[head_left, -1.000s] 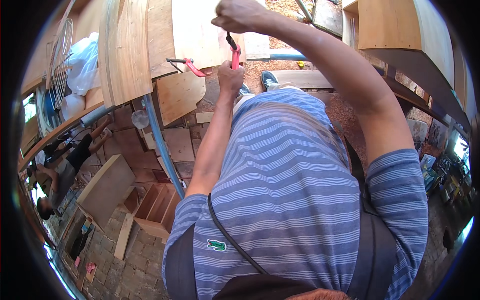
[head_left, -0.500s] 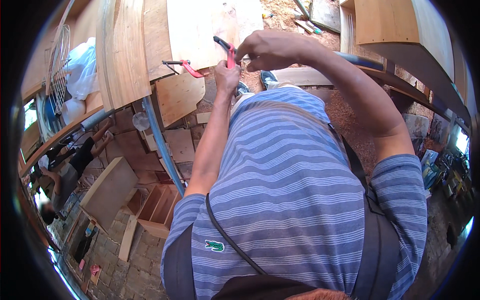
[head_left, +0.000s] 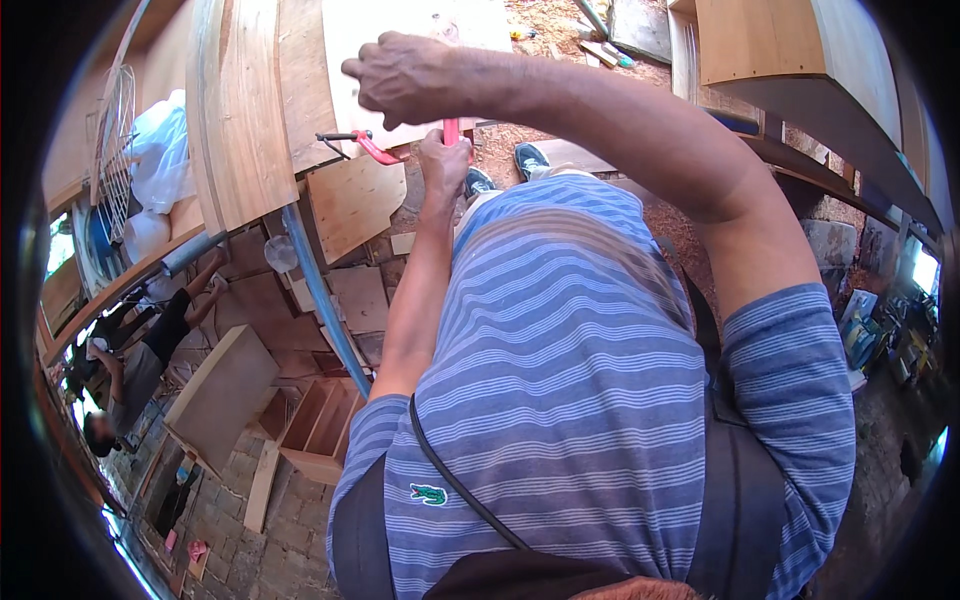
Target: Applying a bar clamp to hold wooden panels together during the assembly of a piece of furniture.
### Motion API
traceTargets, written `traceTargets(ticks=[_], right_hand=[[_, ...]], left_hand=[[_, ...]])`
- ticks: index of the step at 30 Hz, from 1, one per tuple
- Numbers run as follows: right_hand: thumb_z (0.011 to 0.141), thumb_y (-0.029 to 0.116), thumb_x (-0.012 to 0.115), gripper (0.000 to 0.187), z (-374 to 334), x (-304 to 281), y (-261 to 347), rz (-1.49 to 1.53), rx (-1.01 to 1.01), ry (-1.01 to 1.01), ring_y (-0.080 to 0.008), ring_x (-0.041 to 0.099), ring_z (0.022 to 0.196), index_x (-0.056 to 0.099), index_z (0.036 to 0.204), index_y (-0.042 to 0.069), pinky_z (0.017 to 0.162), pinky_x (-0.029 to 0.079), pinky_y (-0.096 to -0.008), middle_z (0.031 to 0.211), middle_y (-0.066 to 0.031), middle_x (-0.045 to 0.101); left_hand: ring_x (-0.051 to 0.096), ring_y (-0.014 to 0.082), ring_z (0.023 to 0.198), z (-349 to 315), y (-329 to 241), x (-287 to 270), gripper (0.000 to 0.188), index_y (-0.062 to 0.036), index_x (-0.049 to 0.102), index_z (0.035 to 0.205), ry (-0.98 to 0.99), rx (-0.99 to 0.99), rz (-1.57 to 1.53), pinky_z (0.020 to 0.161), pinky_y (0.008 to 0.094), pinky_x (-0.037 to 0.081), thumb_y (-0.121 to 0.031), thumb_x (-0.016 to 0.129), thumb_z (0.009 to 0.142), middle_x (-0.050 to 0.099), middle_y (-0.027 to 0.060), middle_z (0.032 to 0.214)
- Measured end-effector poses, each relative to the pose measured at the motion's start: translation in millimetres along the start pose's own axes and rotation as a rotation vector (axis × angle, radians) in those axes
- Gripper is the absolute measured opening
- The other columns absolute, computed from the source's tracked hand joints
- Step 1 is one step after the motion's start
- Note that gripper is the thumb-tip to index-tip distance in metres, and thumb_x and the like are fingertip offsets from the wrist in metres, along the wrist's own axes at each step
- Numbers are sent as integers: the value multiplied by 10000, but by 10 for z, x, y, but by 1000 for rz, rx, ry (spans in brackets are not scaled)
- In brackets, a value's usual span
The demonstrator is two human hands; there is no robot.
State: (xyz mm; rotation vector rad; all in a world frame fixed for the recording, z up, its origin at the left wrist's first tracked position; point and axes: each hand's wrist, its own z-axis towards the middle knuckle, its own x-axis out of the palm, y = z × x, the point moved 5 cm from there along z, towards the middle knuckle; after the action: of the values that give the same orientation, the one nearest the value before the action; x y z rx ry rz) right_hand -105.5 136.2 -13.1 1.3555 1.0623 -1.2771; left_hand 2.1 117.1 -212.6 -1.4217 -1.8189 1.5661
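My left hand (head_left: 443,160) is wrapped round the red frame of a C-clamp (head_left: 451,131) at the near edge of a pale board (head_left: 480,30). Above it, my right hand (head_left: 405,80) reaches across with its fingers curled. The clamp's dark screw end is hidden behind that hand and wrist, so what the fingers hold does not show. A second red C-clamp (head_left: 377,151) with a dark screw and bar sits to the left on the board's edge, touched by neither hand.
Wooden planks (head_left: 240,110) lie left of the board, above a blue metal pipe (head_left: 325,290). A wooden cabinet (head_left: 760,45) stands at upper right. Below left are a drawer-like box (head_left: 322,430) and a panel (head_left: 222,395). A person (head_left: 140,370) is at far left.
My right hand has swung left from beside the clamp to over its screw end, its fingers now curled. My left hand keeps its grip on the clamp. The whole view has shifted slightly.
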Motion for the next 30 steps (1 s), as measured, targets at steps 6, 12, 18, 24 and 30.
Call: traceTargets(ticks=[6,12,18,24,30], right_hand=[[866,449,600,439,-127,46,-540,355,247,109,-328,637,851,680,851,17,738,495,-418,898,-160,654],[837,376,630,451,-500,31,-660,346,244,-36,-384,627,629,644,638,-29,584,494,-444,606,-223,598],[919,203,526,427,-807,-4,-268,590,329,256,-327,660,854,462,1311,47,800,488,-466,923,-211,665],[778,-17,505,556,-637,-73,17,677,156,285,-327,656,866,458,1328,47,795,487,-466,944,-215,666],[811,64,548,191,-434,-33,60,482,35,203,-256,653,801,676,948,29,734,500,-403,843,-181,660]], left_hand=[[612,209,579,-38,-88,-63,168,54,604,763,23,-4,246,547,358,477,-95,652,703,617,138,641],[606,191,568,-31,-133,-86,151,53,594,748,13,13,236,521,347,471,-88,626,704,614,130,627],[601,166,580,-17,-97,-71,143,57,596,781,25,12,132,521,332,471,-60,634,708,623,117,653],[611,171,945,3,-94,-65,391,23,617,1110,85,43,108,818,303,473,-135,736,772,664,104,1041],[613,201,941,113,183,-59,388,27,602,1106,84,156,115,836,327,477,-63,735,753,643,105,1071]])
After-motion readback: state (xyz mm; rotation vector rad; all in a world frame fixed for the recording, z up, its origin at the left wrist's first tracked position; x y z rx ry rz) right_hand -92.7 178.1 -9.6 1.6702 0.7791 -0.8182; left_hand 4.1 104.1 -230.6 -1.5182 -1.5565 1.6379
